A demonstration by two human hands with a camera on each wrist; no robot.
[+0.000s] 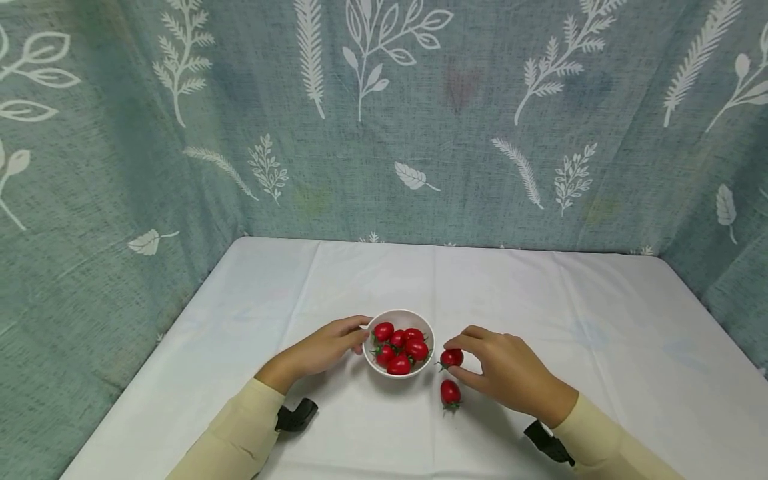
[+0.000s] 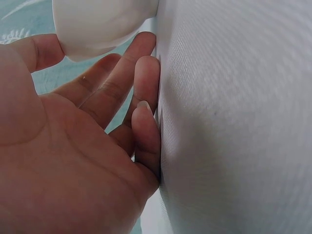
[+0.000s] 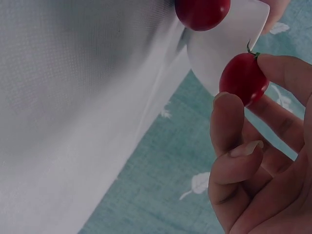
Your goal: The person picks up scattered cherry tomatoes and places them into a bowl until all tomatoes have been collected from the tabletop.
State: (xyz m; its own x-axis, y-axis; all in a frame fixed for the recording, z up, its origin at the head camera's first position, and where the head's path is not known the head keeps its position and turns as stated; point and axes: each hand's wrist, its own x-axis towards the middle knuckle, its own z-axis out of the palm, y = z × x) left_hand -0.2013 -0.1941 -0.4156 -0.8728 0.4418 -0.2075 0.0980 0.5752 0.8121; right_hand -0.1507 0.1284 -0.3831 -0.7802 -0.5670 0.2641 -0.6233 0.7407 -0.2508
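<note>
A white bowl (image 1: 368, 361) holds several red cherry tomatoes (image 1: 399, 364) with green stems. My left hand (image 1: 327, 347) holds the bowl at its left side, thumb and forefinger at the rim. In the left wrist view, the thumb touches the wall of the bowl (image 2: 97, 29) while the lower fingers lie along the tablecloth. To the right of the bowl, my right hand (image 1: 510, 370) pinches a cherry tomato (image 3: 243, 80) between thumb and fingertips. Another cherry tomato (image 1: 450, 392) lies on the cloth just in front of that hand, its stem toward me.
A white cloth (image 1: 360, 430) with fold lines covers the table. Green-blue curtains (image 1: 384, 180) with white leaf prints hang behind and at both sides. Black wrist straps (image 1: 297, 415) show at both sleeves.
</note>
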